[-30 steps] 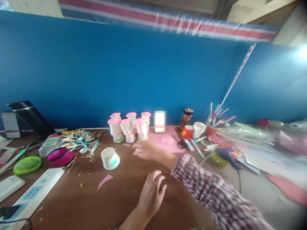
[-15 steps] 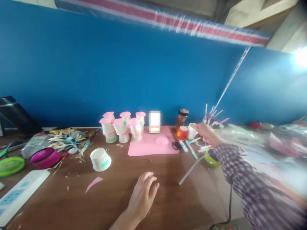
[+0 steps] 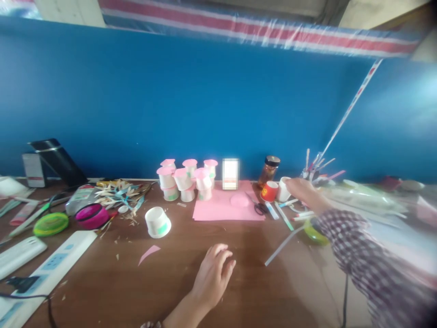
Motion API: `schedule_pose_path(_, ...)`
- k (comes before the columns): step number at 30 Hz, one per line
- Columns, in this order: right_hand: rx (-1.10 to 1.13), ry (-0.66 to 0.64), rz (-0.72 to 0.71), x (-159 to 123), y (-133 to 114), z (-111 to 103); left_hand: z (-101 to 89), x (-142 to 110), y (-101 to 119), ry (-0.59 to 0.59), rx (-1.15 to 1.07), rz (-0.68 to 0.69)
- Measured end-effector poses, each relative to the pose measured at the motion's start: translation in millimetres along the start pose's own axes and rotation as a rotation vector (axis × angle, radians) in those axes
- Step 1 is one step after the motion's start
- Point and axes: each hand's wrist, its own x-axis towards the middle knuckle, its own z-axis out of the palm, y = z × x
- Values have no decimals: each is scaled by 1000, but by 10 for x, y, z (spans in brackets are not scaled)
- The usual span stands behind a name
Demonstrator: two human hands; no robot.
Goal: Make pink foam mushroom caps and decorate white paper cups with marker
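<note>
My left hand (image 3: pixel 214 272) lies flat on the brown table (image 3: pixel 177 282), fingers slightly curled and holding nothing. My right hand (image 3: pixel 302 190), in a checked sleeve, reaches far right to a white paper cup (image 3: pixel 282 188) beside a red cup (image 3: pixel 269 191); its fingers touch or wrap the white cup, blurred. A pink paper sheet (image 3: pixel 225 209) with scissors (image 3: pixel 259 207) lies between the hands. A stack of white cups with pink lids (image 3: pixel 186 180) stands behind it. One white cup (image 3: pixel 157 222) lies alone to the left.
A brown jar (image 3: pixel 269 169) and a holder of pens (image 3: pixel 312 166) stand by the blue wall. Loose pens and a white straw (image 3: pixel 283 243) lie at right. Paper scraps (image 3: pixel 119 193), pink bowl (image 3: pixel 92 215), green lid (image 3: pixel 51 223) and a power strip (image 3: pixel 51 266) fill the left.
My right hand swung from the pink sheet in the middle out to the white cup at the right and stays there. My left hand has hardly moved.
</note>
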Motion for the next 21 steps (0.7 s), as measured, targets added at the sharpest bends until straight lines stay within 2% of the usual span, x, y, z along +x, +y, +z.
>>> schedule_pose_path(11, -81, 72, -23, -67, 4, 13, 8, -9, -9, -1, -10, -10)
schedule_pose_path(21, -30, 164, 58, -167, 54, -183, -12, 2, 16, 2, -8, -5)
